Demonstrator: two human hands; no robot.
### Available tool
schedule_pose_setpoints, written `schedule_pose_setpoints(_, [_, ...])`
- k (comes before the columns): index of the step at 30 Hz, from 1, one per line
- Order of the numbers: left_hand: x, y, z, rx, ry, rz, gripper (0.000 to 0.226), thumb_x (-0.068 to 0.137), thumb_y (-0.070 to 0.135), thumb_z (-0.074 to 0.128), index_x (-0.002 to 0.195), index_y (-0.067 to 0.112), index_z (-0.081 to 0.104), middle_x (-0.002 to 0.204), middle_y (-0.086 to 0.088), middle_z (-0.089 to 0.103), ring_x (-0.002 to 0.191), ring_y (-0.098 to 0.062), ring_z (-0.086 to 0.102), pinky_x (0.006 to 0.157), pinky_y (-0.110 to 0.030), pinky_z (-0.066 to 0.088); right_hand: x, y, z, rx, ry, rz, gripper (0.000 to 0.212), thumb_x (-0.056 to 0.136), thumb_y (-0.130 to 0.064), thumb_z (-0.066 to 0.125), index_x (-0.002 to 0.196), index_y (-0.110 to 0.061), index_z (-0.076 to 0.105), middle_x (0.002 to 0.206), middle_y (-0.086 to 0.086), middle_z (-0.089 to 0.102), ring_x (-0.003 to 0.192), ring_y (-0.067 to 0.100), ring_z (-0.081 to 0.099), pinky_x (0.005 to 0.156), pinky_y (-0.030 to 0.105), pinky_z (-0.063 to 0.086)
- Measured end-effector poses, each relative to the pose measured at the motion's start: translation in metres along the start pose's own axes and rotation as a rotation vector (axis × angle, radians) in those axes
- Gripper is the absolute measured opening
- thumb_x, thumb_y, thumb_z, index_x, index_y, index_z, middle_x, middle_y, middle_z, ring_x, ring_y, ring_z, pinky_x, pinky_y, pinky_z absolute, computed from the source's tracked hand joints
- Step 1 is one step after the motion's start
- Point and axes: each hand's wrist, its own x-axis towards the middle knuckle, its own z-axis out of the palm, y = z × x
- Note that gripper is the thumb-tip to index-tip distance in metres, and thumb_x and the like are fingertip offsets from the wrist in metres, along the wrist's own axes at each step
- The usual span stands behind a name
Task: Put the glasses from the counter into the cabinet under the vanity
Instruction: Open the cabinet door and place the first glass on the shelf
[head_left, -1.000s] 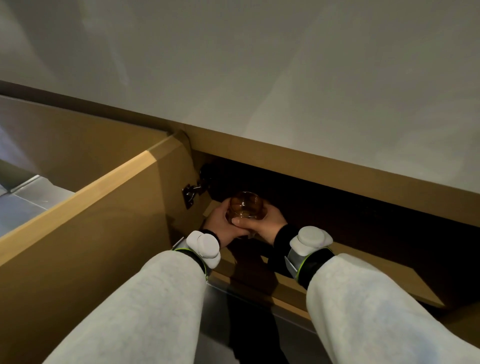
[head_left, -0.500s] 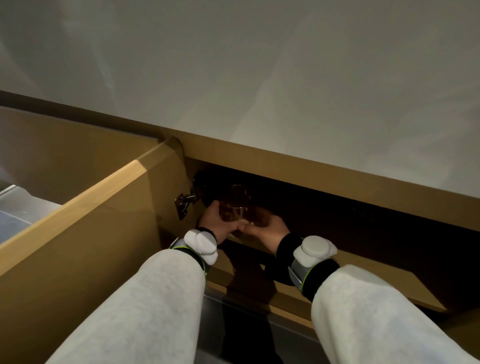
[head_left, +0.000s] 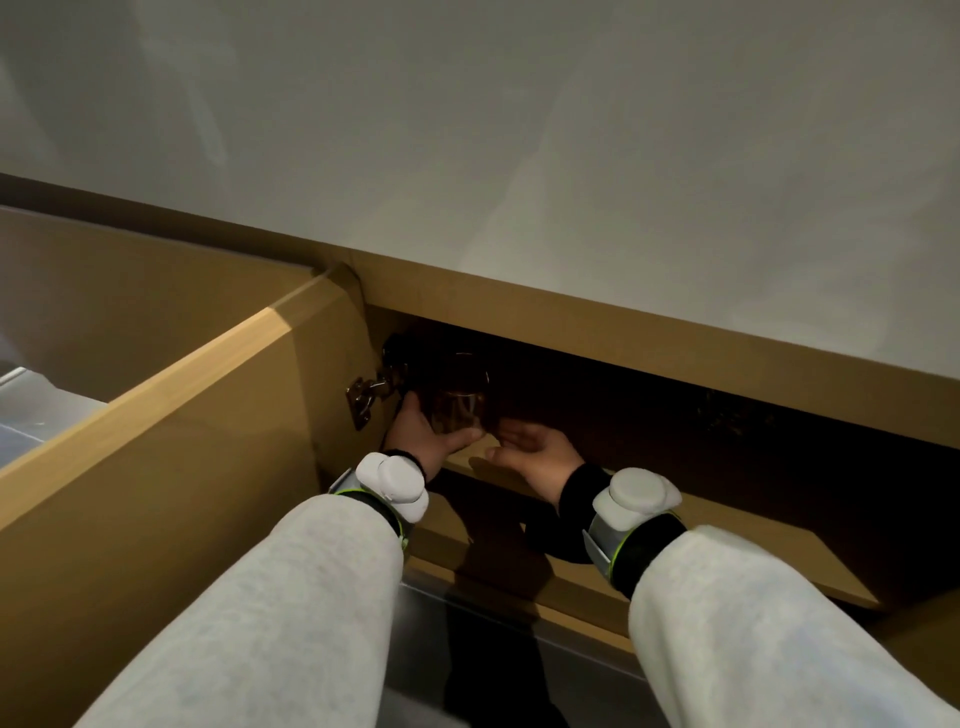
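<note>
A clear drinking glass (head_left: 460, 400) stands upright in the dark inside of the cabinet (head_left: 675, 415) under the vanity, at its left end on the wooden shelf (head_left: 727, 530). My left hand (head_left: 423, 434) is curled around the glass's left side and base. My right hand (head_left: 537, 452) is just right of the glass, palm up with fingers apart, and no longer touches it. The back of the cabinet is too dark to see into.
The open cabinet door (head_left: 171, 467) stands out to the left, with its metal hinge (head_left: 366, 397) close beside my left hand. The pale vanity counter (head_left: 571, 182) overhangs the opening. A grey floor (head_left: 31, 410) shows at far left.
Both hands carried the glass deeper into the cabinet. My right hand then came off the glass and opened, while my left hand stayed on it.
</note>
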Motion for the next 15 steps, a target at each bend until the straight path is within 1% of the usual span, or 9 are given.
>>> schedule_pose_setpoints(2, [-0.004,0.001,0.000,-0.029,0.013,0.016,0.080,0.065,0.025,0.085,0.132,0.012,0.042,0.134,-0.009,0.056,0.125,-0.027,0.052,0.094,-0.032,0.040,-0.001,0.000,0.000,-0.015,0.011,-0.002,0.060,0.083,-0.016,0.068,0.137,-0.010,0.044,0.141,0.007,0.050,0.130,0.017,0.046,0.098,0.019,0.035])
schedule_pose_setpoints(4, [-0.008,0.003,0.001,-0.052,0.045,0.022,0.080,0.066,0.025,0.084,0.133,0.012,0.042,0.136,-0.008,0.054,0.126,-0.026,0.049,0.093,-0.029,0.037,-0.002,0.000,0.002,-0.014,0.022,0.006,0.054,0.084,-0.017,0.067,0.134,-0.011,0.048,0.138,0.007,0.053,0.126,0.018,0.050,0.101,0.023,0.037])
schedule_pose_setpoints(6, [-0.015,0.004,0.001,-0.078,0.079,0.023,0.074,0.068,0.024,0.083,0.129,0.011,0.045,0.130,-0.008,0.055,0.120,-0.022,0.052,0.092,-0.027,0.039,-0.003,0.000,0.006,-0.005,0.030,0.003,0.049,0.085,-0.016,0.066,0.131,-0.011,0.051,0.133,0.007,0.057,0.121,0.017,0.054,0.102,0.025,0.040])
schedule_pose_setpoints(8, [-0.023,0.004,-0.001,-0.082,0.112,0.040,0.053,0.070,0.022,0.081,0.113,0.012,0.051,0.108,-0.005,0.058,0.099,-0.018,0.057,0.080,-0.023,0.044,-0.003,-0.002,0.010,0.002,0.029,-0.008,0.044,0.085,-0.013,0.065,0.127,-0.011,0.054,0.128,0.008,0.061,0.114,0.016,0.057,0.097,0.024,0.042])
schedule_pose_setpoints(10, [-0.029,0.004,-0.005,-0.066,0.131,0.072,0.033,0.073,0.021,0.078,0.092,0.018,0.051,0.085,0.003,0.055,0.077,-0.014,0.055,0.066,-0.021,0.044,-0.005,-0.006,0.014,0.019,0.023,-0.015,0.039,0.086,-0.010,0.063,0.124,-0.009,0.057,0.122,0.010,0.064,0.110,0.018,0.060,0.094,0.023,0.044])
schedule_pose_setpoints(11, [-0.030,0.005,-0.008,-0.041,0.124,0.081,0.026,0.075,0.022,0.076,0.084,0.021,0.051,0.079,0.004,0.054,0.072,-0.013,0.054,0.065,-0.023,0.044,-0.005,-0.009,0.016,0.026,0.020,-0.018,0.037,0.086,-0.009,0.062,0.122,-0.008,0.058,0.120,0.011,0.065,0.109,0.019,0.061,0.094,0.024,0.045])
schedule_pose_setpoints(12, [-0.030,0.006,-0.010,-0.016,0.089,0.079,0.021,0.078,0.022,0.073,0.077,0.024,0.052,0.077,0.003,0.056,0.071,-0.014,0.055,0.067,-0.027,0.045,-0.006,-0.011,0.017,0.028,0.016,-0.021,0.034,0.086,-0.009,0.061,0.121,-0.008,0.059,0.118,0.012,0.066,0.107,0.018,0.062,0.093,0.023,0.045])
schedule_pose_setpoints(13, [-0.029,0.007,-0.013,0.005,0.015,0.057,0.018,0.081,0.024,0.070,0.074,0.025,0.054,0.079,0.000,0.059,0.074,-0.016,0.057,0.070,-0.029,0.046,-0.006,-0.013,0.019,0.024,0.011,-0.024,0.033,0.087,-0.009,0.061,0.119,-0.008,0.060,0.116,0.011,0.067,0.104,0.017,0.062,0.090,0.020,0.046])
schedule_pose_setpoints(15, [-0.030,0.007,-0.015,0.012,-0.215,-0.032,0.009,0.088,0.025,0.063,0.079,0.025,0.060,0.090,-0.005,0.065,0.084,-0.017,0.062,0.072,-0.027,0.047,-0.007,-0.016,0.020,0.009,-0.001,-0.020,0.030,0.088,-0.008,0.059,0.117,-0.007,0.062,0.115,0.011,0.067,0.100,0.015,0.062,0.082,0.013,0.047])
